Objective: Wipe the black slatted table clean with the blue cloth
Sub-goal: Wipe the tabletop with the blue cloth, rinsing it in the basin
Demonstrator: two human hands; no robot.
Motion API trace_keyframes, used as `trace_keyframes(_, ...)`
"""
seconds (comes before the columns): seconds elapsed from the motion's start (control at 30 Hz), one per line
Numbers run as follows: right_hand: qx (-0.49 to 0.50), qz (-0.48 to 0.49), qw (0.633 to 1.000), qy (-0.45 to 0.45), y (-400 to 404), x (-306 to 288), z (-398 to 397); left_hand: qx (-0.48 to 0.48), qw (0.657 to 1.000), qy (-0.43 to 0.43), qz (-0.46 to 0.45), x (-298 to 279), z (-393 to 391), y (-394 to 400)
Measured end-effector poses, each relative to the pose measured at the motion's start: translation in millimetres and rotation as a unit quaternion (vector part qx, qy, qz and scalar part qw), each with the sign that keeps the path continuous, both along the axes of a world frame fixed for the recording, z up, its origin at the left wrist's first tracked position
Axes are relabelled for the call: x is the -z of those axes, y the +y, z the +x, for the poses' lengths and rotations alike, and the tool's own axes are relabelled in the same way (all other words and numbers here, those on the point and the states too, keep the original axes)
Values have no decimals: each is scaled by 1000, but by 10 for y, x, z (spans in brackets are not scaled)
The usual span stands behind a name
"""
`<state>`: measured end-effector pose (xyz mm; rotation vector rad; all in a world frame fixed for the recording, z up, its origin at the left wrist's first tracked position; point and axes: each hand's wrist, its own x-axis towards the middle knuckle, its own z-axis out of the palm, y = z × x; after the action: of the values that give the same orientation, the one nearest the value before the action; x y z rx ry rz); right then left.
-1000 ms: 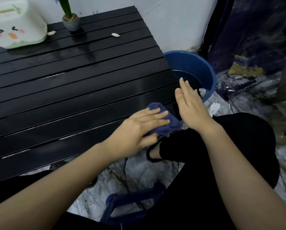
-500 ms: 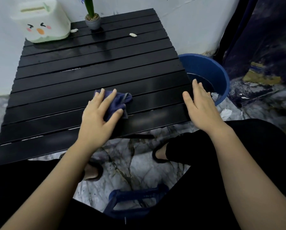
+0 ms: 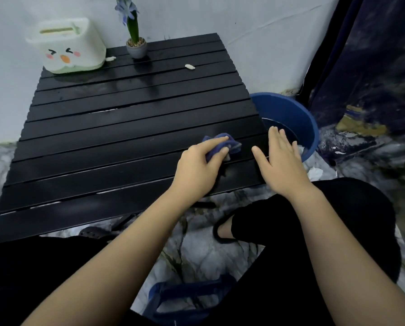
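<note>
A: What's nearest?

B: A blue stool [image 3: 187, 300] on the marbled floor [image 3: 196, 252], between dark-clad legs.

A: And the hands?

B: The left hand [image 3: 198, 170] presses the cloth [image 3: 222, 147] onto the table [image 3: 102, 147] near its right edge, forefinger laid out over it, the other fingers curled into its folds. The right hand [image 3: 282, 164] lies flat just beside it, fingers spread, at the table's right edge.

A: Past them?

B: A blue tub [image 3: 290, 118] stands on the floor against the table's right side; it may hold water, the inside is dim. At the far edge stand a white box [image 3: 67, 47] with a drawn face and a potted flower [image 3: 135, 41], with two white scraps [image 3: 189, 66] near them.
</note>
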<state>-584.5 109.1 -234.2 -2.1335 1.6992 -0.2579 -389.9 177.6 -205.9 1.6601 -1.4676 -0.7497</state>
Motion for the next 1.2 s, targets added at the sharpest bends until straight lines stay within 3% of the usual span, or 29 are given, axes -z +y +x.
trace_keyframes(0.07, -10, -9, 999, 35, -24, -34, 64, -18, 982, 185, 14, -159, 82, -64)
trace_keyframes(0.1, -19, -11, 999, 44, -42, -55, 119, -35, 973, 230, 11, -211, 140, -104)
trace_keyframes(0.23, -72, -30, 996, 50, -210, -136, 441, -98, 964, 245, -26, -268, 510, -391)
trace_keyframes(0.33, -105, -52, 992, 43, -457, -142, 706, -159, 967, 187, -65, -220, 917, -764)
trace_keyframes(0.47, -129, -45, 989, 63, -754, -75, 892, -271, 960, 16, -71, -73, 1477, -1291)
trace_keyframes(0.57, -125, -49, 988, 76, -840, 7, 915, -281, 943, -159, 76, 229, 1760, -1679)
trace_keyframes(0.63, -124, -62, 986, 87, -846, 47, 924, -294, 903, -266, 166, 413, 1714, -1872)
trace_keyframes(0.93, -121, -83, 986, 77, -847, 98, 950, -290, 883, -329, 166, 590, 1360, -2551)
trace_keyframes(1.2, -111, -107, 985, 78, -847, 151, 965, -196, 890, -397, 105, 601, 1247, -2545)
